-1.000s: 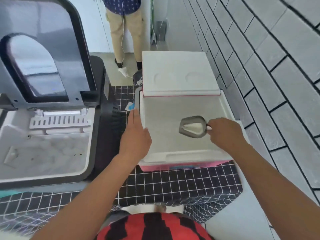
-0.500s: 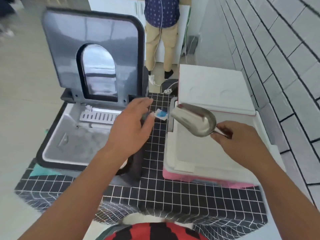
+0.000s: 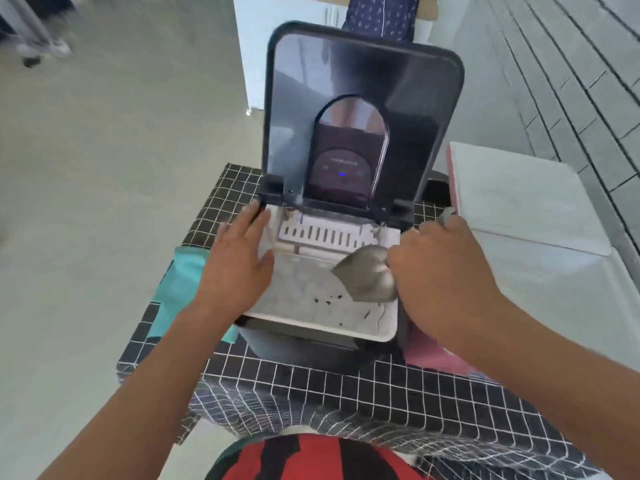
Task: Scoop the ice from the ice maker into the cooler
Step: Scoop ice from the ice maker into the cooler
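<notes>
Head view is showing me both hands working at the ice maker [image 3: 346, 237], which is sitting on a black grid-patterned cloth [image 3: 311, 382] with its dark lid [image 3: 363, 109] standing upright and a small blue light glowing behind the lid's arched window. I am seeing my left hand [image 3: 239, 268] lying flat on the left rim of the white ice bin [image 3: 311, 320], fingers straight and pointing toward the hinge, grasping nothing. My right hand [image 3: 440, 271] is curling around the handle of the metal scoop [image 3: 367, 278]; the handle itself is hidden under the fingers. The scoop's bowl is dipping into the right side of the bin, its edge resting among the ice [image 3: 304, 299], which is filling the bin floor as a pale, blurred layer. The cooler [image 3: 554, 271], white inside with a pink outer wall, is standing open just right of the ice maker, its white lid [image 3: 512, 188] propped at the back. A turquoise cloth [image 3: 180, 282] is lying left of the machine.
</notes>
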`<action>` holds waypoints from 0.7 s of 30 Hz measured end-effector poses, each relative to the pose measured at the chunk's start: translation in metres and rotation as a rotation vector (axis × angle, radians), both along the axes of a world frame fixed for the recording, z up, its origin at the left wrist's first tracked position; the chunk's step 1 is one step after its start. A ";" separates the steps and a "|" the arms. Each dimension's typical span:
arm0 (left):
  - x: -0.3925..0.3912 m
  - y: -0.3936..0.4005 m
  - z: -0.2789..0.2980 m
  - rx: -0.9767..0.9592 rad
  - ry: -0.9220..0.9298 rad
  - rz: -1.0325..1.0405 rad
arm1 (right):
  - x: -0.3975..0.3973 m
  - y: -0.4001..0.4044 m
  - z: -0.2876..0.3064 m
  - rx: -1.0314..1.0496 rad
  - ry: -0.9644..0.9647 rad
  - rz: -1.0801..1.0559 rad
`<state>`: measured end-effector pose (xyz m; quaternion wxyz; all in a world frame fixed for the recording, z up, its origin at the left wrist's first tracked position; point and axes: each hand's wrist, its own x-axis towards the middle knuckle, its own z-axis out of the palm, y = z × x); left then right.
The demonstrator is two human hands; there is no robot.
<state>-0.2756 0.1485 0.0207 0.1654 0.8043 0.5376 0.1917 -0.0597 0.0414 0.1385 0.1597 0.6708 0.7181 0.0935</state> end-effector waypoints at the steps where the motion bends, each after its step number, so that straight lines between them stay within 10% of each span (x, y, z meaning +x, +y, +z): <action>1: -0.001 0.001 -0.002 -0.036 -0.040 -0.018 | -0.011 0.004 -0.003 -0.014 -0.027 0.005; 7: -0.014 0.003 -0.010 -0.121 -0.112 -0.140 | -0.057 0.033 -0.032 -0.147 -0.271 -0.006; 21: -0.022 0.003 -0.015 -0.154 -0.307 -0.203 | -0.050 0.044 -0.064 -0.237 -0.117 -0.025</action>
